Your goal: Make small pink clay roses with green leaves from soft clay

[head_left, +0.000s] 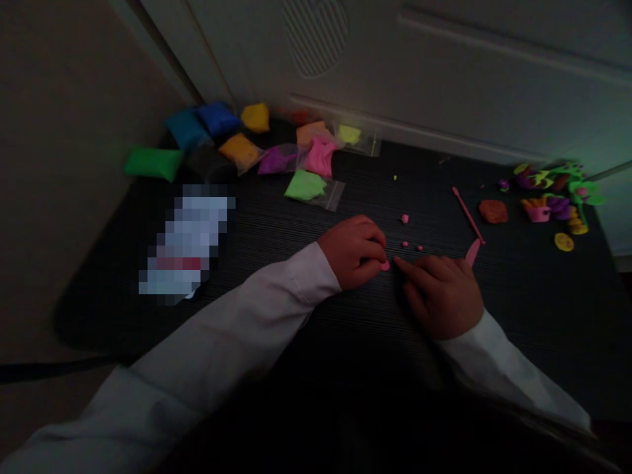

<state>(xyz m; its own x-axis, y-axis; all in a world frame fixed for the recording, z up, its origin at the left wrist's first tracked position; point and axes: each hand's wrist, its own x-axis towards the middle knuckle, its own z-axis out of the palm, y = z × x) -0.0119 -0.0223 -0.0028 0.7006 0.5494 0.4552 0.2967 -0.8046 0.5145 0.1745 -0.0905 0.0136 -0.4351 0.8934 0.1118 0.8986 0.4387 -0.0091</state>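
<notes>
My left hand (353, 253) is closed, its fingertips pinching a small piece of pink modelling clay (384, 266) just above or on the dark tabletop. Close to its right, my right hand (439, 293) has the index finger stretched toward that piece, with a small gap between them; the thumb is apart below. Just beyond the hands lie two tiny pink clay balls (405, 244) and a slightly larger pink clay lump (405, 218). A pink blade-shaped tool (473, 253) shows behind my right knuckles, its lower end hidden.
A thin pink modelling stick (468, 214) lies beside a reddish-brown clay block (493, 211). Finished clay figures (560, 194) cluster at the right. Several coloured clay packets (309, 186) line the back left. A pixelated, phone-like object (190, 240) lies left, and a white panel (444, 85) stands behind.
</notes>
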